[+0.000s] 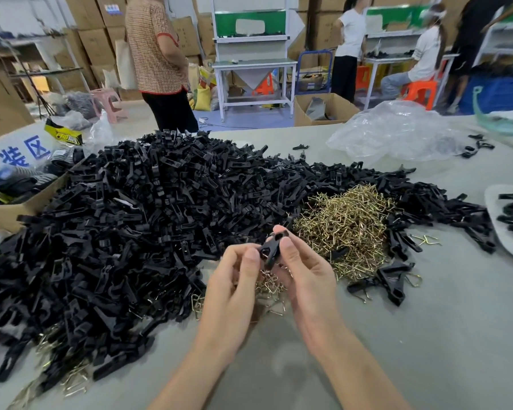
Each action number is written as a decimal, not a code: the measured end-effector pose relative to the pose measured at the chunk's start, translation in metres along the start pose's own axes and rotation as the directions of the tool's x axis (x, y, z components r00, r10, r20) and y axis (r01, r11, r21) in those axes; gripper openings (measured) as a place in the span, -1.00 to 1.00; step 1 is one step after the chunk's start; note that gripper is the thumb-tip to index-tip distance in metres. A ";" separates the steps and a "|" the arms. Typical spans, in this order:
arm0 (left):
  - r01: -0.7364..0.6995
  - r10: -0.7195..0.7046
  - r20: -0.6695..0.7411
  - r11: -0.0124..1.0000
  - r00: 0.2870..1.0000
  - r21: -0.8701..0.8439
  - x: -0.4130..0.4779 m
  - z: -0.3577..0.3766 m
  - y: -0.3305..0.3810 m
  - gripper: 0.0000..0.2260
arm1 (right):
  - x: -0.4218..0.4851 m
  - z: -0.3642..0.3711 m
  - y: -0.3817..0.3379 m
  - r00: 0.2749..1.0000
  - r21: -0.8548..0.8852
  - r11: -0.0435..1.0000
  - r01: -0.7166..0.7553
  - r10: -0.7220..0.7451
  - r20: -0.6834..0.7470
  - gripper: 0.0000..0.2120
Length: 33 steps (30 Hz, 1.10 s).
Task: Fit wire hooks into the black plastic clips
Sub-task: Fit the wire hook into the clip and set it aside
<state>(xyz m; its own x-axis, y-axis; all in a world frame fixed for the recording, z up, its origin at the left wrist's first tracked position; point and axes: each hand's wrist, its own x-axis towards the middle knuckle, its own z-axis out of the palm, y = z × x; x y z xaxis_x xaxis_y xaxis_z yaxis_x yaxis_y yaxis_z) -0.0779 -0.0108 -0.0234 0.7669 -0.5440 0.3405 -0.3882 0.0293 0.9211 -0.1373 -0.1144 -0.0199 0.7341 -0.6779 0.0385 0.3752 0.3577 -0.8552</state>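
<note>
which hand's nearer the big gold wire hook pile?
Right. The right hand sits at the wire hook pile's lower-left edge; the left hand is farther left, beside the black clip heap. Both pinch one black clip.

matt black plastic clips [131, 220], shiny brass-toned wire hooks [344, 220]

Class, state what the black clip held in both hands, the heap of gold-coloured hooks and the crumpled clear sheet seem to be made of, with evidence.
Black wedge-shaped clip: probably moulded plastic; dull sheen, moulded openings.
Gold-coloured bent hooks: thin metal wire, perhaps brass-plated; bright glints.
Crumpled clear sheet: thin plastic film; see-through, shiny creases.
</note>
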 end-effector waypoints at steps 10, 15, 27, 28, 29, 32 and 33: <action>-0.189 0.156 0.128 0.932 0.979 0.309 -0.015 0.023 -0.003 -0.79 | -0.026 -0.047 -0.028 0.981 -0.389 0.901 0.191 -0.191 0.039 -0.76; -0.144 0.088 0.216 0.955 0.972 0.261 -0.015 0.092 0.024 -0.76 | -0.040 -0.092 -0.051 0.965 -0.231 0.965 0.128 -0.175 -0.197 -0.75; -0.009 -0.034 0.565 0.997 0.824 0.074 0.054 0.296 0.131 -0.36 | -0.078 -0.178 -0.105 0.845 -0.291 0.952 0.093 -0.230 -0.483 -0.76; -0.058 0.001 0.571 0.995 0.821 0.083 0.047 0.289 0.122 -0.41 | -0.075 -0.177 -0.106 0.844 -0.297 0.950 0.097 -0.237 -0.481 -0.76; -0.105 0.030 0.567 0.990 0.823 0.099 0.042 0.277 0.111 -0.46 | -0.072 -0.175 -0.105 0.846 -0.303 0.948 0.103 -0.243 -0.474 -0.75; -0.217 0.096 0.476 0.954 0.874 0.206 0.030 0.218 0.072 -0.56 | -0.061 -0.158 -0.095 0.870 -0.326 0.937 0.126 -0.262 -0.418 -0.74; -0.267 0.135 0.419 0.924 0.898 0.274 0.027 0.192 0.057 -0.59 | -0.057 -0.148 -0.089 0.883 -0.341 0.931 0.132 -0.267 -0.387 -0.74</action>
<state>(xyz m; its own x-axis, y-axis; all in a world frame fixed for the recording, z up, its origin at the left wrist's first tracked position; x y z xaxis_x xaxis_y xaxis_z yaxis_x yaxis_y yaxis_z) -0.1775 -0.1849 0.0019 0.4221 -0.8359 0.3509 -0.7035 -0.0579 0.7083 -0.2964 -0.2033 -0.0224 0.3289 -0.9423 0.0622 0.2533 0.0246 -0.9671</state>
